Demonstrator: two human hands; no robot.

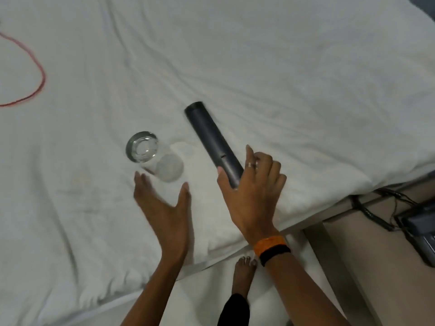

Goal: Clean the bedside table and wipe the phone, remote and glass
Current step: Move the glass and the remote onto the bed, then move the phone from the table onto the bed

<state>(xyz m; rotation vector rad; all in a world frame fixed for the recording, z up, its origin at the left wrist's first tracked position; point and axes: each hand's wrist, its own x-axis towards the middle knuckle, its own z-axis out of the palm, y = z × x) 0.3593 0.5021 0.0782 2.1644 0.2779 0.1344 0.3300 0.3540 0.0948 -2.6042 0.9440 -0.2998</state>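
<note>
Gripping the smooth, dark, bar-shaped remote (pixel 213 140) in your right hand (pixel 253 191), you spread your empty left hand (pixel 164 203) beside the clear cylindrical glass (pixel 154 160) lying on the rumpled white duvet (pixel 282 67).

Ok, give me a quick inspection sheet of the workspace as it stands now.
Surface: white bedding, rumpled.
Job's things: glass lying on its side on the bedding; dark remote lying on the bedding beside it; phone not clearly seen.
Clutter: nothing seen.
Grip: left hand open, near the glass, not touching; right hand closed around the remote's near end.
Cables: red cord on the bedding; black cables at right.
Surroundings: dark device at right, blurred.
</note>
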